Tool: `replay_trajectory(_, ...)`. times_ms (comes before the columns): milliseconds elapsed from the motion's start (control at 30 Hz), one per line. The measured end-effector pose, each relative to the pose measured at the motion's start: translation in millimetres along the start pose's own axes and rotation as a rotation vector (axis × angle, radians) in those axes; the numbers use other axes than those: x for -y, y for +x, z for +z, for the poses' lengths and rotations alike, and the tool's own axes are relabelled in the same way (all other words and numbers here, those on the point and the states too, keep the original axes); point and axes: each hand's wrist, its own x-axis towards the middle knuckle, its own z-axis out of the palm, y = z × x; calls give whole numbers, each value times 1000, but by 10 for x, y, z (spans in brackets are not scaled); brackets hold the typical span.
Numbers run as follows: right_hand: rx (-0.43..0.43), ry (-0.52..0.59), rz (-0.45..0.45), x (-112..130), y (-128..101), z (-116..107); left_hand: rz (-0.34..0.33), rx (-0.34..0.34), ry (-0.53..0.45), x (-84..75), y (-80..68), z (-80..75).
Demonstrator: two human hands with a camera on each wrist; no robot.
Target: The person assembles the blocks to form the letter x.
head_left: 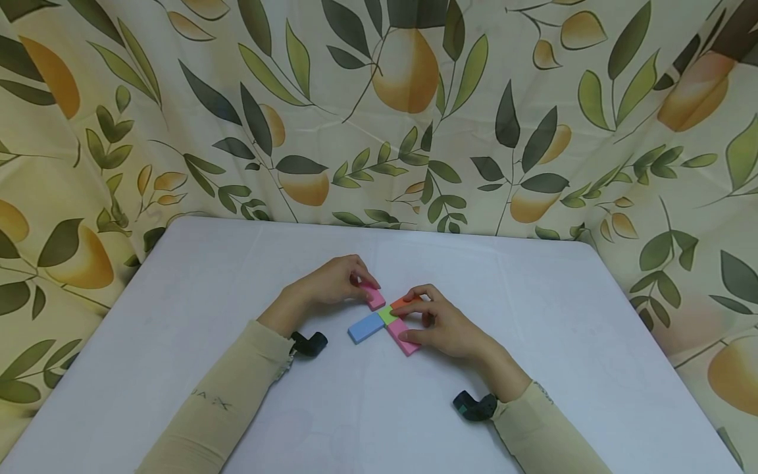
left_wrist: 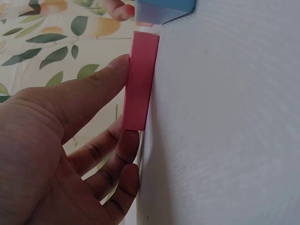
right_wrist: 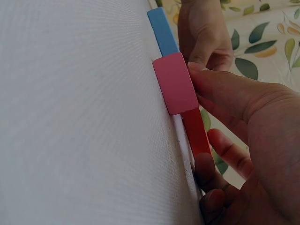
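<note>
- My left hand (head_left: pixel 331 282) pinches the upper pink block (head_left: pixel 373 296) — thumb on one long side, fingers (left_wrist: pixel 123 154) curled against the other, as the left wrist view shows plainly.
- That block lies flat on the white table (head_left: pixel 237 368), its near end close to the small green block (head_left: pixel 387 315) at the middle of the group.
- My right hand (head_left: pixel 444 326) is curled over the right side of the group; its thumb presses the lower pink block (head_left: pixel 404 337) and its fingers close on the orange block (head_left: pixel 404 302).
- In the right wrist view the lower pink block sits just beside the orange one, thumb on its edge.
- The blue block (head_left: pixel 366 327) lies to the left of the green one, touching it — neither hand holds it.
- A leaf-and-pear patterned cloth (head_left: pixel 379 112) hangs behind the table.
</note>
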Motion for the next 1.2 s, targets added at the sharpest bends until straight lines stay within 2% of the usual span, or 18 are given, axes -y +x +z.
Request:
replay_trajectory(800,7,-9,-23,8,2,-18,-23,10,-3,-28,-1,5)
replay_trajectory(1200,5,4,-25,4,-1,-14,-13,19,-7,-16,9,15)
